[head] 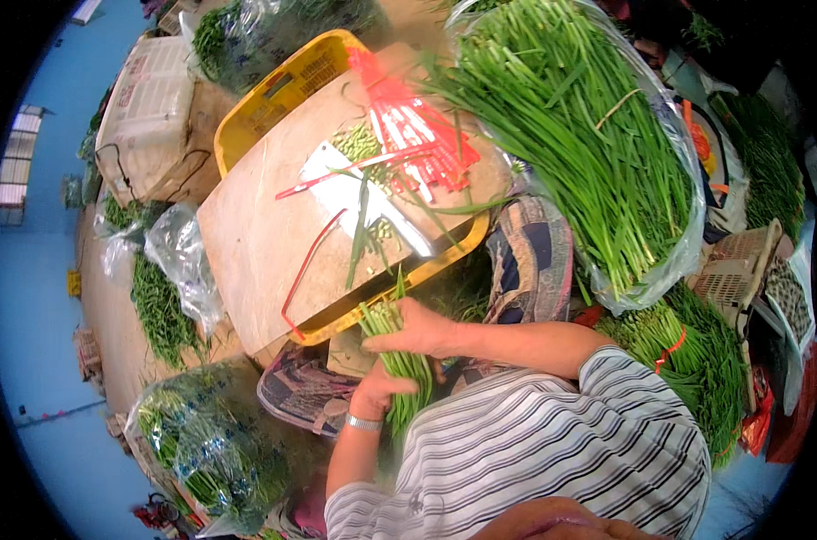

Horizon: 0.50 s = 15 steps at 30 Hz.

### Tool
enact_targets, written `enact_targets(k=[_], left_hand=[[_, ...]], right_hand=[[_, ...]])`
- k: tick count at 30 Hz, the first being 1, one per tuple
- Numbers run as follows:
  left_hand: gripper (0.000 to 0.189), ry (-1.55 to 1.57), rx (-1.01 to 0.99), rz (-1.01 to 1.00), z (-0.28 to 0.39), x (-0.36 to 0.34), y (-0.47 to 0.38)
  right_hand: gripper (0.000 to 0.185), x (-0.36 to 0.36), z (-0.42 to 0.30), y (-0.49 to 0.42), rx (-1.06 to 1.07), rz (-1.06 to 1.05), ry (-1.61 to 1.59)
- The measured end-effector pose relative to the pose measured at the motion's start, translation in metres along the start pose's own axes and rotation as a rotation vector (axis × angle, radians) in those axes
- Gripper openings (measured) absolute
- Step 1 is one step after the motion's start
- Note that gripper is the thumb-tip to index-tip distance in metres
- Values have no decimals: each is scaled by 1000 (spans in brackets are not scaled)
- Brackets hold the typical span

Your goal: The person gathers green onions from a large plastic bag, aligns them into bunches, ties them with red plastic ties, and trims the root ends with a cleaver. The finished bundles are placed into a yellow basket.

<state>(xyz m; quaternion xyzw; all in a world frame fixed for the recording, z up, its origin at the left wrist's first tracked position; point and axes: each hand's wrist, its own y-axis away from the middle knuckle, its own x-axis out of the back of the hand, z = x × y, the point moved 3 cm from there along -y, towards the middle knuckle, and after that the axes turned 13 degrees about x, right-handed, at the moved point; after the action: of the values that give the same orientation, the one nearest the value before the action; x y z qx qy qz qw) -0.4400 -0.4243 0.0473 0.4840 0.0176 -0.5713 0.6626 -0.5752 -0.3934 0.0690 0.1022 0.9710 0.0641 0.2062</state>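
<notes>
Both of my hands grip one bunch of green chive-like stalks (408, 374) just in front of my striped shirt. My right hand (418, 331) wraps the upper part, near the pale cut ends. Lower down, my left hand (374, 391), with a metal watch band on its wrist, holds the same bunch. Beyond them, a cleaver (344, 185) lies flat on a board (260, 216), its handle towards me. Short cut stem ends (357, 142) are scattered around the blade. A fan of red and white strips (425, 138) lies beside it, with one loose red strip (310, 270) near the board's edge.
The board rests on a yellow plastic crate (280, 88). On the right stands a clear bag of long green stalks (584, 135), with a tied bundle (678, 358) below it. Bagged greens (206, 432) sit at lower left. A whitish box (148, 111) is at upper left.
</notes>
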Motion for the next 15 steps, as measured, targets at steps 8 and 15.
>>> enact_targets(k=[8,15], left_hand=[[65,-338,8,-33,-7,-16,20],[59,-594,-16,-22,7,-29,21]], right_hand=[[27,43,-145,2,319,48,-54],[21,130,-349,72,1398,500,328]])
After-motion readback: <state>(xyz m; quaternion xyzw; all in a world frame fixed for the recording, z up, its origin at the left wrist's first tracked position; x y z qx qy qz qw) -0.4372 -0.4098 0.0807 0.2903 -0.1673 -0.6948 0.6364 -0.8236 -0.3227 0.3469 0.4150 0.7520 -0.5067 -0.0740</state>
